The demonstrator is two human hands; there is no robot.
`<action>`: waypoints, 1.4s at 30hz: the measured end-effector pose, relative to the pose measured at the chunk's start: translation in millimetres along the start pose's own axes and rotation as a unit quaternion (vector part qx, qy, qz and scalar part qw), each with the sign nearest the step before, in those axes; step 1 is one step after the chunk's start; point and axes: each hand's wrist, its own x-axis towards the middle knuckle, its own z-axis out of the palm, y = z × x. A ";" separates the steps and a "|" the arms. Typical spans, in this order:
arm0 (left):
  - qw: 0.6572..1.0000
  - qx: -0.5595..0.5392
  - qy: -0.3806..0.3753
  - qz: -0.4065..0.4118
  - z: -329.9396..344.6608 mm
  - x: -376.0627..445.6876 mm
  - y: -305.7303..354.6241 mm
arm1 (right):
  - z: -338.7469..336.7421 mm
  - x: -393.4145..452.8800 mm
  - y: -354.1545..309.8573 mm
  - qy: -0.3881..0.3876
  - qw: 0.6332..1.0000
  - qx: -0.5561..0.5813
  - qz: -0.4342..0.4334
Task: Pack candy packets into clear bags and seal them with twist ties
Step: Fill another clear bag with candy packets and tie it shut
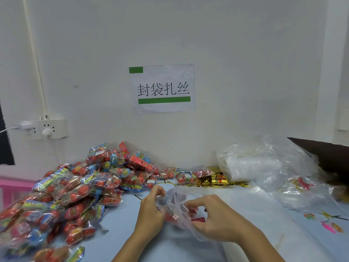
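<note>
A clear bag (177, 197) with red candy inside lies on the pale blue table between my hands. My left hand (152, 208) grips the bag's left side with curled fingers. My right hand (209, 218) holds its right side, fingers curled over the plastic and the red candy (197, 218) within. A big heap of candy packets (75, 190) covers the table's left. Gold twist ties (213, 181) lie in a bundle by the wall.
A pile of clear bags (264, 161) sits at the back right, with another loose bag (300, 190) holding a red packet in front. A pink crate (11, 188) stands at the far left. A power strip (45, 128) hangs on the wall.
</note>
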 end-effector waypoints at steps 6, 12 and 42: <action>1.000 -0.014 0.010 -0.003 -1.7 -0.2 1.9 | 4.9 2.1 3.2 -0.006 1.000 -0.027 0.011; 0.999 -0.029 0.002 -0.019 -2.5 1.2 0.7 | 3.7 7.7 10.7 0.056 0.997 -0.043 0.027; 0.985 -0.140 -0.042 -0.094 -5.7 2.1 3.9 | 4.8 1.5 13.6 0.020 0.997 0.031 0.064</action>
